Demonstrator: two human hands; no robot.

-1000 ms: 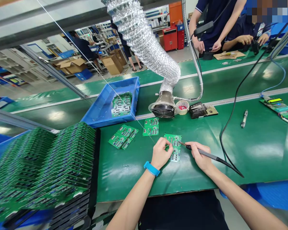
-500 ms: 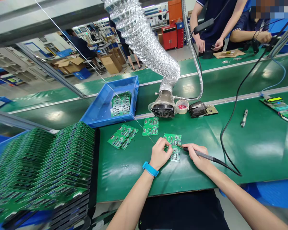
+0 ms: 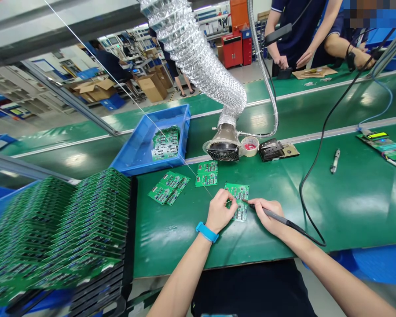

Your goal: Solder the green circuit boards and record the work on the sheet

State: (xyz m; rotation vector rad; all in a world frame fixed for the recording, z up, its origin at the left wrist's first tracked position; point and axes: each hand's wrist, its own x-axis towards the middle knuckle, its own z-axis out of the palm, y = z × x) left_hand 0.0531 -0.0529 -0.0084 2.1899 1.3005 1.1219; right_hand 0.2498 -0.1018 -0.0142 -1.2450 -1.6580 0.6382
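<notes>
A green circuit board [image 3: 241, 215] lies flat on the green mat in front of me, between my two hands. My right hand [image 3: 268, 214] is closed around a soldering iron [image 3: 274, 216], its tip at the middle of the board. Over the board's left edge, my left hand [image 3: 221, 207] pinches solder wire [image 3: 199, 179], a thin strand that runs up to the upper left. The strand's end points toward the iron tip; whether they touch I cannot tell. Beyond my left hand lie another board [image 3: 207, 174] and a few more boards [image 3: 169, 188].
A black rack at left holds many upright boards [image 3: 95, 211]. Behind are a blue bin [image 3: 128, 165] with boards, a fume extractor [image 3: 223, 147], a tape roll [image 3: 250, 146] and a soldering iron stand [image 3: 272, 150]. A pen [image 3: 335, 161] and the iron's cable [image 3: 303, 185] lie at right. Co-workers stand across the bench.
My right hand and the soldering iron have shifted slightly left, and the cable with them. My left hand stays nearly still. Across the bench, a co-worker's hands have moved.
</notes>
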